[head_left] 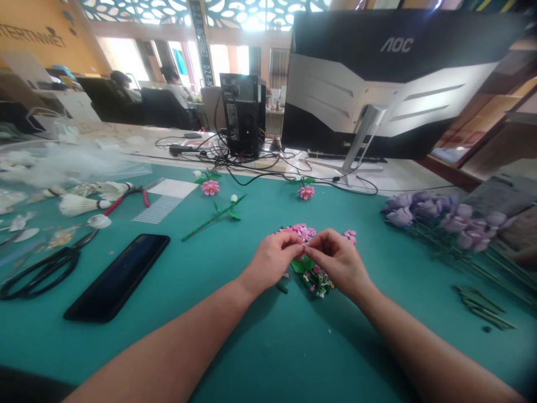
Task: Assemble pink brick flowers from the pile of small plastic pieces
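Observation:
My left hand (274,258) and my right hand (339,262) meet over the middle of the green mat, thumbs and fingertips pinched together. Between them is a small pink piece (305,248), mostly hidden by the fingers. Just beyond the hands lie pink flower pieces (301,230), with a few more pink petals (349,235) by the right hand. Under the fingers spreads a pile of small green, white and pink pieces (319,281). Farther off lie a green stem with leaves and a white bud (216,216) and two assembled pink flowers, one left (210,187), one right (306,192).
At left lie a black phone (119,277), black scissors (46,268), red-handled pliers (126,200) and white shuttlecocks (79,205). Purple artificial flowers (444,215) and short green stems (482,305) are at right. A monitor (390,84) and a computer case (243,115) with cables stand behind.

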`<state>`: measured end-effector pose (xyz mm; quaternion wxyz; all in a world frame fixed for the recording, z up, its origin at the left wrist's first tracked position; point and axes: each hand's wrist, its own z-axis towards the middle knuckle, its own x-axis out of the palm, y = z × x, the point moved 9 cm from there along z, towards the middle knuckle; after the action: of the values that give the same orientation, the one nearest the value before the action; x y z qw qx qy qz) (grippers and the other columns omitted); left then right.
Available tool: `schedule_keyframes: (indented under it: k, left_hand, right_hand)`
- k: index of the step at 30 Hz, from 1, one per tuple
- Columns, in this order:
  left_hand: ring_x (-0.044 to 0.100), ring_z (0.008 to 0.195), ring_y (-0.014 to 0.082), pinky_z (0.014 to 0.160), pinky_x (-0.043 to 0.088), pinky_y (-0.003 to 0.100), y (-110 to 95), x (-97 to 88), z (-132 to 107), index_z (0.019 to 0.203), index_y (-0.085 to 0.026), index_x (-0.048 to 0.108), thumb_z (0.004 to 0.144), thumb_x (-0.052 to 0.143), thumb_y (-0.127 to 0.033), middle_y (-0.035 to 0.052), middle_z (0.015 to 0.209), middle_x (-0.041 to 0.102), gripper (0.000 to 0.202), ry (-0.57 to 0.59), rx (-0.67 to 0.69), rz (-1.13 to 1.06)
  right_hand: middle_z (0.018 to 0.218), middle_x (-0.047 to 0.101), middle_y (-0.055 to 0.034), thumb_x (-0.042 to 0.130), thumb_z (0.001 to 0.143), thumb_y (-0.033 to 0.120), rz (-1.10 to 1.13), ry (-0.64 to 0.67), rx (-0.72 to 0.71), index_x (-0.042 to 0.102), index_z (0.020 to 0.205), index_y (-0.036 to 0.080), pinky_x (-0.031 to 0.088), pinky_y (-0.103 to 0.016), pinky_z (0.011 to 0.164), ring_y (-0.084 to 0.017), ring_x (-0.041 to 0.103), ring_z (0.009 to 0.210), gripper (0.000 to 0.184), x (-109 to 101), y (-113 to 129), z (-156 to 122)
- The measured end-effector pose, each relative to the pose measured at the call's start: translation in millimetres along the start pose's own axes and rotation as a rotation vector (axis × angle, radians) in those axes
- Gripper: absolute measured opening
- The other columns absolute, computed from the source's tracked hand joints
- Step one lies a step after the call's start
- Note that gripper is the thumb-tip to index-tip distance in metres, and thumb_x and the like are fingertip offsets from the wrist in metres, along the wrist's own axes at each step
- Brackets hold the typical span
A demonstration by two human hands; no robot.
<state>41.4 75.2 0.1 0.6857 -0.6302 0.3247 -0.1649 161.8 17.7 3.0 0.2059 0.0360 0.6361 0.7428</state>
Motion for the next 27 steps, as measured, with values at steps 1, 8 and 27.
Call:
schedule_keyframes:
  k: [1, 8, 27]
  left_hand:
    - [0.058, 0.071, 0.0133, 0.066, 0.049, 0.025, 2.2, 0.7, 0.8, 0.088, -0.016, 0.068, 0.081, 0.059, -0.033, 0.0033, 0.078, 0.066, 0.021, 0.006, -0.015, -0.029]
    - [0.061, 0.072, 0.0123, 0.071, 0.051, 0.026, 7.8, -4.3, 5.6, 0.099, -0.015, 0.065, 0.078, 0.062, -0.026, 0.0046, 0.085, 0.068, 0.024, -0.058, -0.094, -0.223]
    - [0.053, 0.061, 0.01, 0.06, 0.045, 0.023, 2.8, -28.4, 13.2, 0.082, -0.015, 0.064, 0.074, 0.066, -0.033, 0.0006, 0.067, 0.062, 0.02, -0.127, -0.032, -0.192]
  right_hand:
    - [0.068, 0.058, 0.0015, 0.071, 0.074, 0.036, 0.009, 0.008, -0.006, 0.056, 0.078, 0.019, 0.042, -0.024, 0.052, -0.011, 0.052, 0.059, 0.022, 0.4, 0.7, 0.4]
    - [0.07, 0.064, -0.0011, 0.071, 0.072, 0.04, -0.086, -0.029, -0.02, 0.063, 0.079, 0.018, 0.045, -0.026, 0.058, -0.014, 0.056, 0.063, 0.024, -29.5, -0.5, 17.4]
    - [0.086, 0.071, -0.0051, 0.055, 0.076, 0.023, -1.113, -0.238, 0.158, 0.069, 0.085, 0.022, 0.042, -0.028, 0.07, -0.021, 0.062, 0.081, 0.016, -156.6, -71.4, 37.2]
